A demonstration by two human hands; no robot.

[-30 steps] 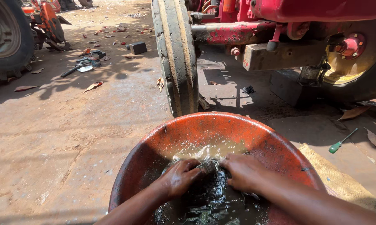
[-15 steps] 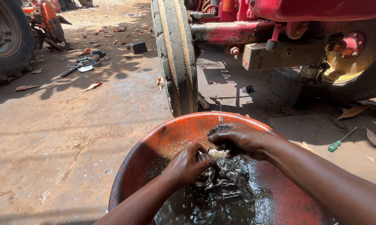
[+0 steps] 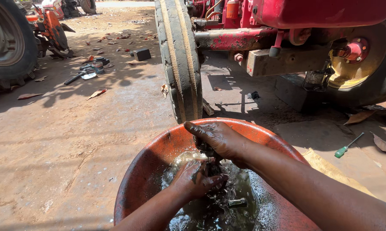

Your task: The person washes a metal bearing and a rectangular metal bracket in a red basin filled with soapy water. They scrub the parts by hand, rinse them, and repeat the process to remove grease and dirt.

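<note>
An orange-red metal basin (image 3: 158, 149) stands on the ground in front of me, holding dark oily liquid (image 3: 240, 188) and small metal parts. One small cylindrical part (image 3: 237, 202) lies in the liquid. My right hand (image 3: 218, 139) is raised above the liquid, fingers curled over a dark oily part that is mostly hidden. My left hand (image 3: 195, 179) sits lower, wet, fingers closed against the same dripping part. I cannot tell the exact shape of the part.
A red tractor (image 3: 312, 25) stands just behind the basin, its narrow front tyre (image 3: 180, 60) almost touching the rim. A green-handled screwdriver (image 3: 347, 146) lies on the right. Tools (image 3: 88, 70) and a dark block (image 3: 141, 54) lie farther left, near another large tyre (image 3: 9, 42).
Both hands were down in the liquid together. My right hand has lifted up toward the far rim with the part, and my left hand has followed it upward.
</note>
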